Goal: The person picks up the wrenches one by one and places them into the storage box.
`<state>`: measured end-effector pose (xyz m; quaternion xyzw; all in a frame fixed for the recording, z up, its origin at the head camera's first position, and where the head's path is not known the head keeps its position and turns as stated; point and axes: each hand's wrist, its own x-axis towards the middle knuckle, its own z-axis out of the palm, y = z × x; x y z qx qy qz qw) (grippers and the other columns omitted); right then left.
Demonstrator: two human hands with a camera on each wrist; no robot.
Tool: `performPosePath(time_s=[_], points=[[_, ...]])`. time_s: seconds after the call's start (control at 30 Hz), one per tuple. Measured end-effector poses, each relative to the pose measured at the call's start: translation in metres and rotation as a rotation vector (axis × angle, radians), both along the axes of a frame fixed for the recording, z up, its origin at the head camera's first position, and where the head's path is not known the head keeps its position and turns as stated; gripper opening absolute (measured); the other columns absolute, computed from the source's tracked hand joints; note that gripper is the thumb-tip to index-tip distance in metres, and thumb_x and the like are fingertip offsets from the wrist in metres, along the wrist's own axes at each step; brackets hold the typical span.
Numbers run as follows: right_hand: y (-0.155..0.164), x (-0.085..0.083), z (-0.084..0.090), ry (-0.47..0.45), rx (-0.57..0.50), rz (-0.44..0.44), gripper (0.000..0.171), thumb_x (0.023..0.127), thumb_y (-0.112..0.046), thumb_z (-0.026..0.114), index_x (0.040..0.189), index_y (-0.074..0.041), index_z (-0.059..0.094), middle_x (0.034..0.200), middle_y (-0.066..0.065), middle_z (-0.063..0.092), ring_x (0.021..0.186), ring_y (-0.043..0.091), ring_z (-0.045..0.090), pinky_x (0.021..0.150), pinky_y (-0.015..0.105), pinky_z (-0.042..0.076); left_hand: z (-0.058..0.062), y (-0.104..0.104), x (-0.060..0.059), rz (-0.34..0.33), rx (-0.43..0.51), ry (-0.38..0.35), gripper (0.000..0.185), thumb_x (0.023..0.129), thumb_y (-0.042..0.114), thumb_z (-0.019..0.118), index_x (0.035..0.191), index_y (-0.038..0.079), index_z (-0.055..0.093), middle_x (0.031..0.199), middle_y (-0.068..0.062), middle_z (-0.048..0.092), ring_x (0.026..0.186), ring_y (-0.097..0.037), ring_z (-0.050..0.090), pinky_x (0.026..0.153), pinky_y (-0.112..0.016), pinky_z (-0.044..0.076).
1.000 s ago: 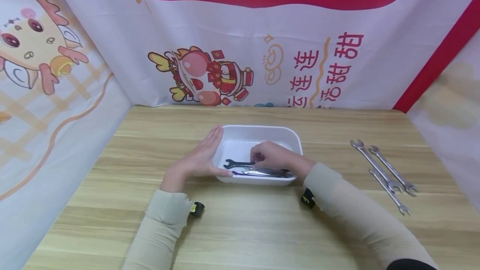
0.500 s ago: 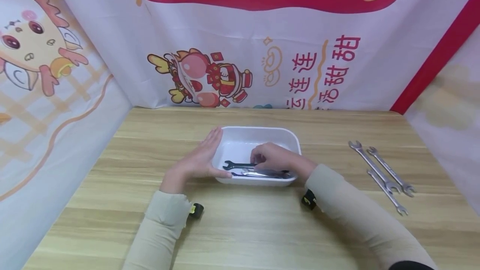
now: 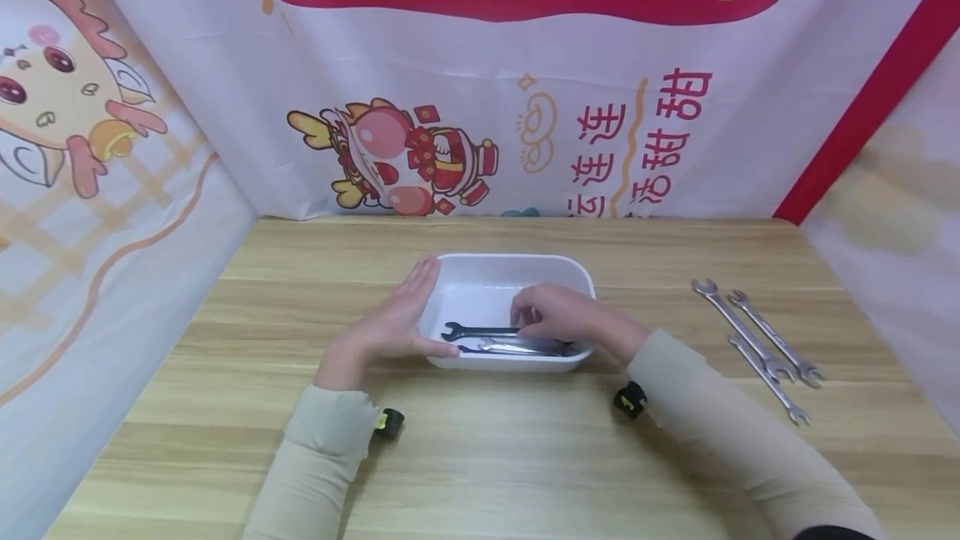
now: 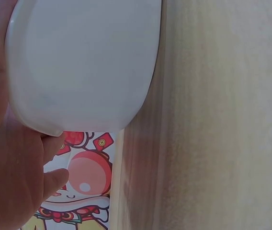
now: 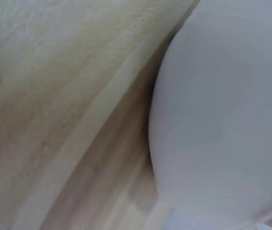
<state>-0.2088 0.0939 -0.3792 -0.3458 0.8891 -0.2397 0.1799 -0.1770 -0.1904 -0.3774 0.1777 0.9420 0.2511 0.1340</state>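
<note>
A white tray (image 3: 480, 273) is sitting near the middle of the wooden worktop (image 3: 525, 457), with bare wood lying open on every side of it. The left hand (image 3: 390, 323) is resting flat against the tray's left outer wall, fingers (image 3: 420, 277) straight and released, thumb lying along the near left corner; the left wrist view is showing the palm (image 4: 11, 182) pressing against that rounded wall (image 4: 83, 62).

The right hand (image 3: 558, 315) is reaching over the tray's right side and down inside it, its fingers curling at the right end of a dark wrench (image 3: 472, 329) that is lying lengthwise on the tray floor. Whether they are actually pinching the wrench or only touching it cannot be told from the head view. A silver wrench (image 3: 517, 347) is lying just nearer, along the tray's front wall, partly under the hand. The right wrist view is showing only the tray's white outer curve (image 5: 222, 120) and wood beside it.

Well apart to the right, three silver wrenches (image 3: 757, 340) are lying side by side on the worktop, slanting toward the near right, close to the right edge but not over it. A broad strip of bare wood is running between them and the tray, and more is lying open in front of both sleeves. Printed cloth (image 3: 525, 107) is hanging at the worktop's back and side edges.
</note>
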Motion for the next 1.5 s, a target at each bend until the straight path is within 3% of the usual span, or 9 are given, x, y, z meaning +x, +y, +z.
performPosePath(time_s=[0.67,0.97,1.27,1.5], points=[[0.035,0.008,0.025,0.089,-0.063,-0.058,0.017,0.091,-0.02,0.073,0.107,-0.015,0.072,0.09,-0.007,0.066,0.083,0.01,0.06,0.075,0.027,0.054,0.0,-0.002,0.0,-0.023,0.0,0.023,0.138,0.066,0.07,0.079,0.161,0.017,-0.006,0.168,0.004,-0.013,0.156,-0.021,-0.01,0.125,-0.053,0.01],[0.063,0.017,0.033,0.119,-0.179,-0.085,0.021,0.09,-0.017,0.073,0.11,-0.012,0.07,0.095,-0.006,0.068,0.089,0.01,0.062,0.078,0.027,0.057,0.001,-0.002,0.0,-0.026,-0.005,0.023,0.139,0.065,0.072,0.078,0.16,0.016,-0.006,0.168,0.003,-0.013,0.156,-0.021,-0.01,0.125,-0.053,0.01],[0.096,0.022,0.04,0.156,-0.115,-0.19,0.018,0.092,-0.019,0.071,0.11,-0.013,0.071,0.093,-0.004,0.067,0.089,0.012,0.061,0.079,0.03,0.056,0.001,-0.001,0.0,-0.016,-0.008,0.014,0.137,0.067,0.069,0.079,0.16,0.018,-0.007,0.168,0.003,-0.013,0.156,-0.02,-0.01,0.125,-0.053,0.01],[0.124,0.026,0.046,0.208,-0.085,-0.221,0.017,0.093,-0.02,0.071,0.109,-0.017,0.071,0.096,-0.005,0.068,0.088,0.011,0.06,0.077,0.029,0.055,0.0,-0.001,0.0,-0.021,-0.005,0.023,0.137,0.067,0.067,0.08,0.16,0.017,-0.006,0.169,0.0,-0.011,0.157,-0.023,-0.008,0.125,-0.055,0.01]])
